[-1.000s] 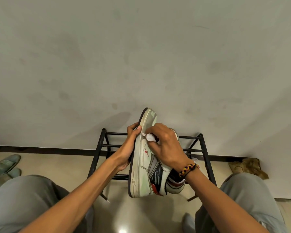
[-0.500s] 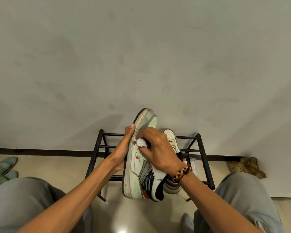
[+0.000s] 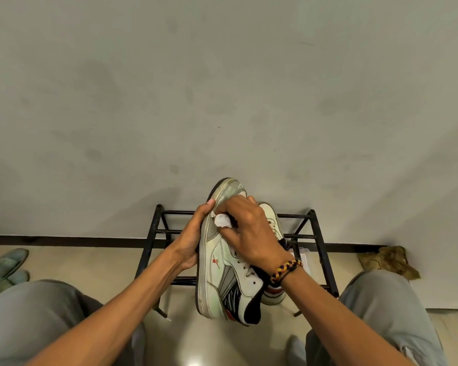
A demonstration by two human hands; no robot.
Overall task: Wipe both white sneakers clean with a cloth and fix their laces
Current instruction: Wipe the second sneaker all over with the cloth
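A white sneaker [image 3: 217,270] with grey, black and red panels is held toe-up in front of me, its side facing me. My left hand [image 3: 193,241] grips it from the sole side, thumb on the sole's rim near the toe. My right hand [image 3: 249,231] pinches a small white cloth [image 3: 222,221] and presses it on the side of the toe area. The second white sneaker [image 3: 271,220] rests on the shoe rack behind, mostly hidden by my right hand and the held shoe.
A black metal shoe rack [image 3: 154,233] stands against the pale wall [image 3: 222,101]. Green slippers [image 3: 6,262] lie on the floor at the left, a crumpled brown rag [image 3: 386,260] at the right. My knees in grey trousers frame the bottom corners.
My right hand with the cloth has slid up the sneaker's side toward the toe. The sneaker has tilted slightly, and more of the second sneaker shows behind.
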